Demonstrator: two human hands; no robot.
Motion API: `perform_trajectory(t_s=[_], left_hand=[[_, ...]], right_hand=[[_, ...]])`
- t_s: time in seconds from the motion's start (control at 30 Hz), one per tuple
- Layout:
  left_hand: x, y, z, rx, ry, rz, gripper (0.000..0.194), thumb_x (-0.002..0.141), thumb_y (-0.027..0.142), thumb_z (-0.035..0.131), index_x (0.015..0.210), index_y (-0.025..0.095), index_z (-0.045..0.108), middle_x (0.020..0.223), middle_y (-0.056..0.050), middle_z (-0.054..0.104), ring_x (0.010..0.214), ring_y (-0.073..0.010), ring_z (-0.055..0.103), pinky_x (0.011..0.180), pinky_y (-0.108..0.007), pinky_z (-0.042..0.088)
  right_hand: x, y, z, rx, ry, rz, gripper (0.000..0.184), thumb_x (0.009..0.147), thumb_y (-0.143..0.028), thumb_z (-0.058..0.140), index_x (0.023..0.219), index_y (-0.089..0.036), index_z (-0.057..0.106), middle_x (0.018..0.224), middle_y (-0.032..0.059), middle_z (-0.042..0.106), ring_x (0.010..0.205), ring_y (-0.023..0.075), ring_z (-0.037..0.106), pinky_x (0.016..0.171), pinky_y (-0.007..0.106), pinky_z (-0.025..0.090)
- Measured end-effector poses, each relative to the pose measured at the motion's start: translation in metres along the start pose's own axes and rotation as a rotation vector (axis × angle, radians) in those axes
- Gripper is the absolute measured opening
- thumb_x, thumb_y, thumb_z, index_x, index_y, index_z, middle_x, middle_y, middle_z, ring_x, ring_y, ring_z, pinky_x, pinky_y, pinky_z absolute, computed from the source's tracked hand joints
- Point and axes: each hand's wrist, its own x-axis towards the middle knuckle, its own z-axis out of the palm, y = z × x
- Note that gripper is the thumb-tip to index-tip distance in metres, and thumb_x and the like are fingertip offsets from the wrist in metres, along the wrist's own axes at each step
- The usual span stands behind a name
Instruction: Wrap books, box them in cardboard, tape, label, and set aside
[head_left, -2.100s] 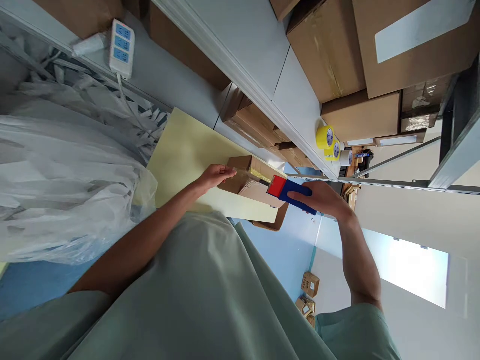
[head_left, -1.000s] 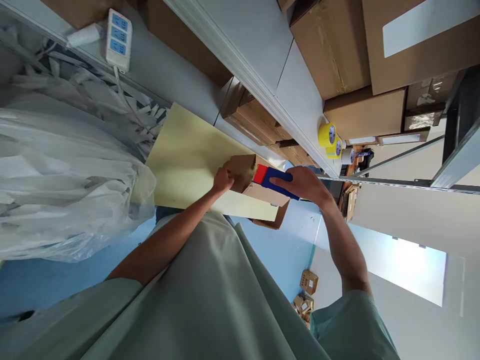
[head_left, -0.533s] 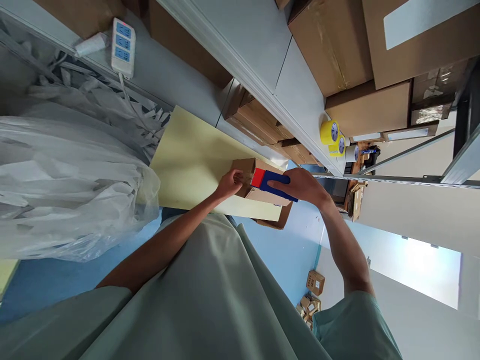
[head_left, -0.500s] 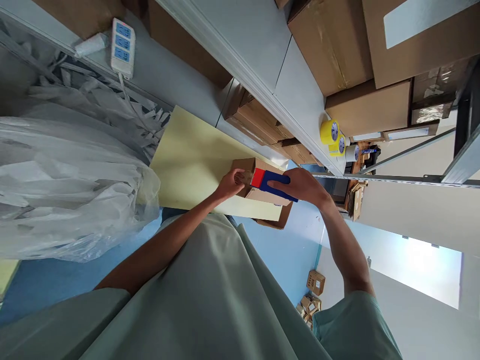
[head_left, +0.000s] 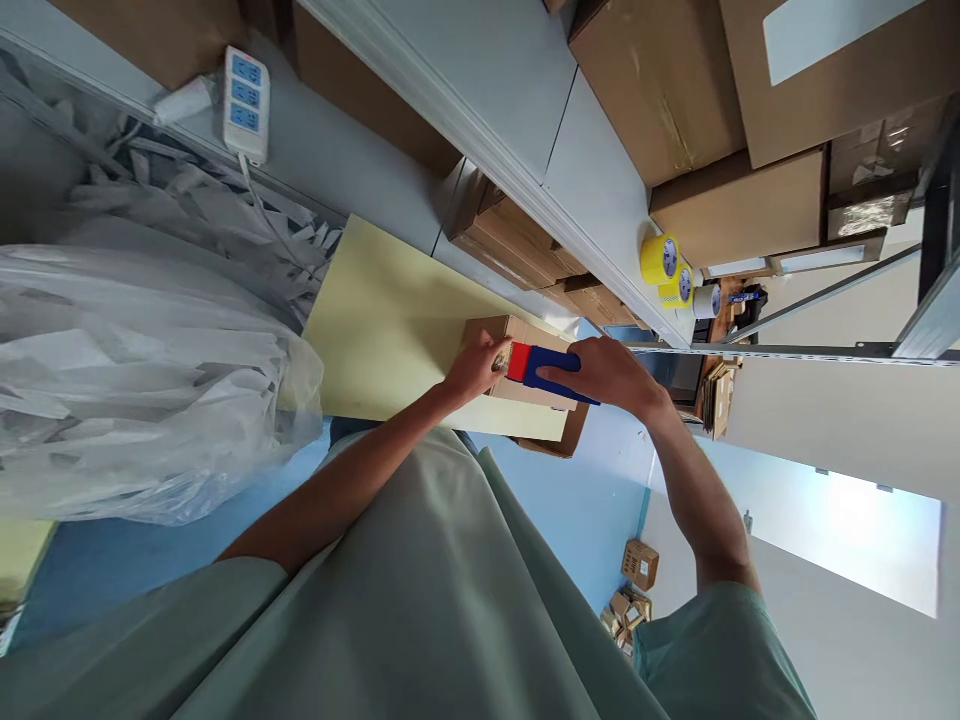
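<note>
My right hand is wrapped around a blue and red tape dispenser, held above a small cardboard box. At the dispenser's red end, the fingers of my left hand are closed on shiny clear tape. Part of the tape is hidden behind those fingers. The box rests on a pale yellow board, partly covered by both hands and the dispenser.
Yellow tape rolls stand on the shelf beside large cartons. A power strip lies upper left, above a plastic bag of white scraps. An open carton shows beyond the board's lower edge.
My left hand has moved right, closer to the dispenser's red end, and less tape shows between them. The dispenser has shifted slightly right in the view.
</note>
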Motion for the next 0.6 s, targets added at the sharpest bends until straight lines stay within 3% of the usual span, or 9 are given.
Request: perform_trajectory(t_s=[0.3,0.6], left_hand=[[0.000,-0.002,0.001,-0.018,-0.010,-0.060,0.073,0.090,0.027,0.088,0.159,0.026,0.065,0.129,-0.011,0.060,0.117,-0.0296,0.066,0.111,-0.042,0.057],[-0.003,-0.005,-0.010,0.145,-0.076,-0.059,0.078,0.093,0.021,0.085,0.166,0.025,0.059,0.135,-0.012,0.060,0.121,-0.0296,0.068,0.111,-0.044,0.060]], right_hand=[[0.002,0.040,0.019,-0.019,0.009,0.034,0.067,0.106,-0.081,0.059,0.083,-0.020,0.073,0.085,0.0153,0.077,0.081,0.0286,0.073,0.067,0.036,0.037],[0.038,0.086,0.074,0.129,-0.020,0.037,0.061,0.105,-0.076,0.065,0.081,-0.020,0.072,0.086,0.0157,0.079,0.079,0.0273,0.073,0.063,0.035,0.037]])
